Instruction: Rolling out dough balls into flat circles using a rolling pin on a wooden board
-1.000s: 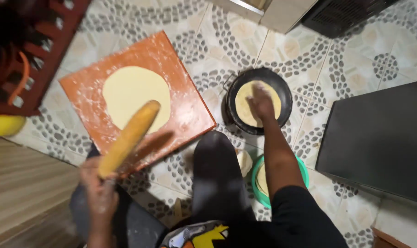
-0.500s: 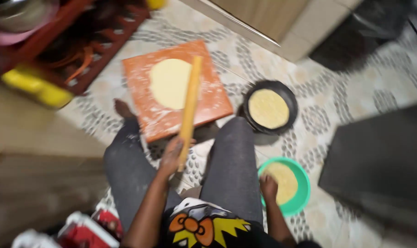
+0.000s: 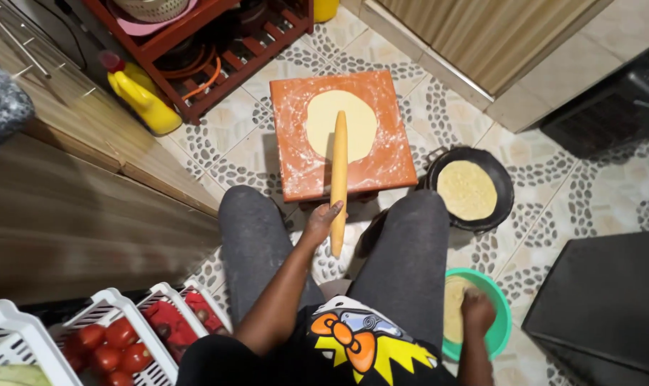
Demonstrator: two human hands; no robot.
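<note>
Seated person, grey trousers, black shirt with a bright orange and yellow print, knees apart. Nearest items, lower left: white slatted plastic crates (image 3: pixel 135 329) holding red tomatoes (image 3: pixel 102 347), glossy and round.

Right hand (image 3: pixel 477 312): lowered at the right hip, fingers curled down into a round green plastic bowl (image 3: pixel 502 314) that contains pale, dry-looking flour or dough. Whether the fingers grip anything inside cannot be told; back of hand faces the camera.

Left hand (image 3: pixel 323 221): forearm extended forward between the knees, fingers wrapped closed around the near third of a long, smooth, pale wooden rolling pin (image 3: pixel 338 179). The pin is a plain cylinder with rounded ends. It points away from the body; its far end lies over the dough.

Square orange-red wooden board (image 3: pixel 381 157): matte, dusted with white flour streaks, standing on the floor just ahead of the knees. On it, a flat round disc of pale yellow dough (image 3: pixel 360 121), thin, smooth, edge slightly uneven.

To the right of the board, just beside it: round black metal pan (image 3: pixel 499 179) carrying a second flat dough round (image 3: pixel 467 189), surface more grainy.

Floor: glossy tiles with grey pebble pattern (image 3: pixel 253 136). Farther left: yellow plastic bottle with red cap (image 3: pixel 142 93) against a red-brown wooden rack (image 3: pixel 217 61).
</note>
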